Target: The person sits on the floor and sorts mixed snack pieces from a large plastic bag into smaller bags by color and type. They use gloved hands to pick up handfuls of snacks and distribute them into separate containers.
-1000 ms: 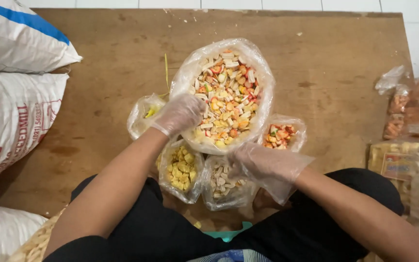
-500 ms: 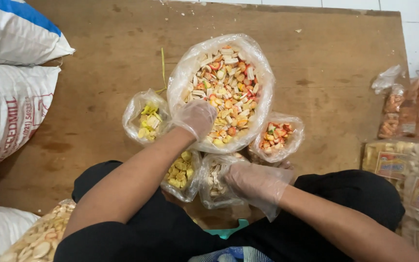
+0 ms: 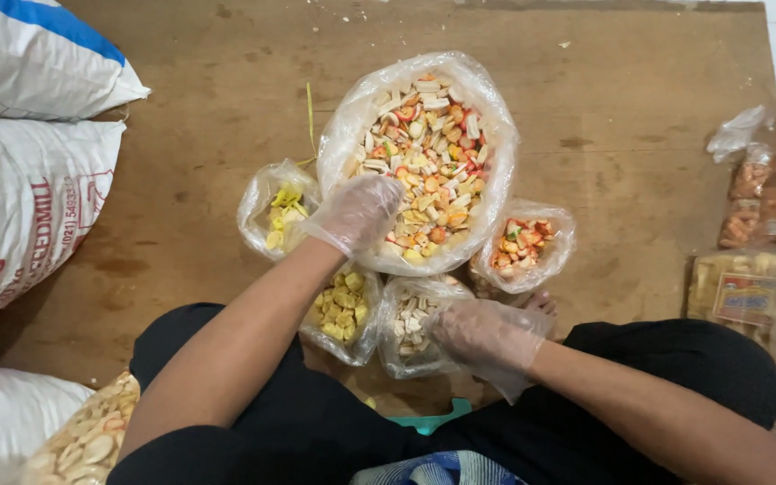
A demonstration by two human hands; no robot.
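A large clear plastic bag of mixed crackers (image 3: 433, 157), white, orange and red pieces, stands open on the brown board. My left hand (image 3: 357, 214), in a thin clear glove, reaches into its near left side among the crackers. My right hand (image 3: 482, 334), also gloved, rests on the right side of a small bag of pale cracker pieces (image 3: 413, 330). Around the big bag stand three other small bags: yellow-green pieces (image 3: 280, 216), yellow cubes (image 3: 341, 310) and orange-red pieces (image 3: 523, 247).
White woven sacks (image 3: 24, 171) lie at the left. A bag of pale chips (image 3: 87, 440) sits at the lower left. Packaged snacks (image 3: 761, 260) are stacked at the right. The brown board (image 3: 181, 117) extends behind the bags.
My left hand has shifted slightly along the big bag's near edge into the crackers. My right hand has stayed at the small bag of pale pieces. The view has shifted a little.
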